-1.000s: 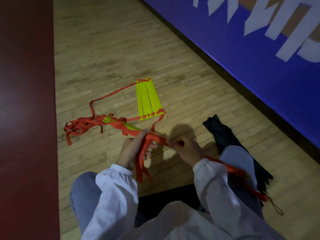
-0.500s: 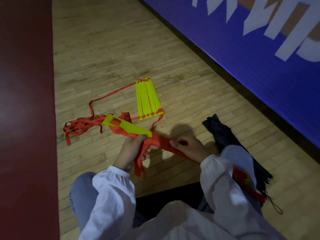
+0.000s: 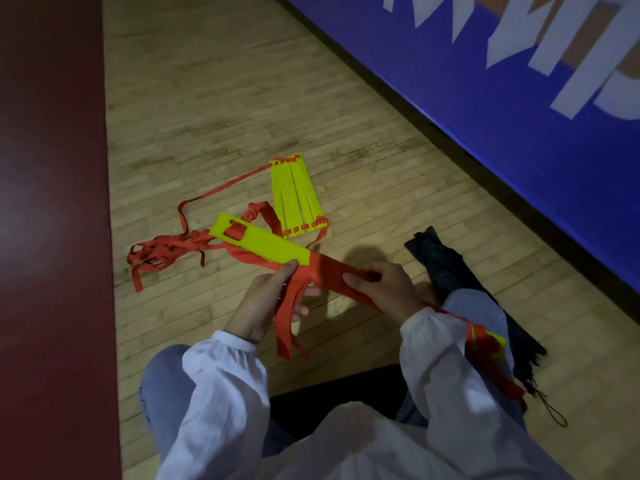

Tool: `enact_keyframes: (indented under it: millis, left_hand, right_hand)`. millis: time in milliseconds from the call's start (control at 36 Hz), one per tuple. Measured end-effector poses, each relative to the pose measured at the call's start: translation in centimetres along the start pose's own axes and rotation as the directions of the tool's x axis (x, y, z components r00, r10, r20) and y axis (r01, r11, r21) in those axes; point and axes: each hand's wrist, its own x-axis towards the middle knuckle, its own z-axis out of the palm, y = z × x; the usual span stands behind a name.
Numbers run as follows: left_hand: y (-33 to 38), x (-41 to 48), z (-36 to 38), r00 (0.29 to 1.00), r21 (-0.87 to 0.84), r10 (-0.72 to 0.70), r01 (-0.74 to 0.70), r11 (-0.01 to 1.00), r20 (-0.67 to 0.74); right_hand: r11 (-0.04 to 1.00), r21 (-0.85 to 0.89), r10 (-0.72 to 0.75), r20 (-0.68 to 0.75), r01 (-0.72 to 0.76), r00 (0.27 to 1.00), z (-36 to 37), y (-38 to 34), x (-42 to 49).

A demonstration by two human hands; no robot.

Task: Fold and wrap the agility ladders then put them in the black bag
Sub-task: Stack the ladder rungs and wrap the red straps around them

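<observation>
Well, fingers first. L hand [image 3: 258, 306] has thumb + fingers [image 3: 290, 266] pinching the near end of the yellow rung stack [image 3: 263, 242], right where the red strap [image 3: 327, 271] begins to cover it, prob. so the flat rungs can't fan apart while the wrap goes on. R hand [image 3: 384, 289] has its fingers [image 3: 353, 278] curled and pinching that same strap just beside the L, pulling it taut along the stack. Looks like a wrap turn in hand, tho I can't tell how many turns are on. Loose strap ends [image 3: 287, 327] dangle below the L palm.

Further out, the stack's far end juts up-left, held off the wooden floor [image 3: 207, 98], w/ strap threaded thru its slot. From there strap runs to a strap tangle [image 3: 162, 252] on the boards. Beyond it the second set of rungs [image 3: 296, 195] lies flat, side by side, not yet gathered, so the job is partway at best.

The black bag [image 3: 446, 268] lies on the floor touching the R knee, near the hands, handy for stowing; nothing seen in it. A red-yellow bundle [image 3: 488, 344] sits on the R thigh, partly behind the white sleeve [image 3: 443, 341]; can't tell if it's the same ladder. A blue wall pad [image 3: 485, 98] runs behind the bag.
</observation>
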Motion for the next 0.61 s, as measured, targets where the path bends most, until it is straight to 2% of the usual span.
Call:
enact_keyframes:
  millis: [83,250,611]
  left_hand:
    - [-0.10,0.22,-0.21,0.999,0.047,-0.038,0.037,0.998,0.014]
    - [0.19,0.42,-0.20,1.000,0.070,-0.016,0.015,0.997,0.012]
    - [0.57,0.52,0.00,0.992,0.085,0.055,-0.046,0.995,-0.113]
  right_hand:
    - [1.000,-0.004,-0.003,-0.070,0.003,0.998,0.05,-0.16,-0.02]
    - [0.999,-0.037,-0.021,-0.188,0.014,0.982,0.34,-0.17,-0.24]
    - [0.997,-0.080,-0.027,-0.205,0.011,0.978,0.67,-0.50,-0.31]
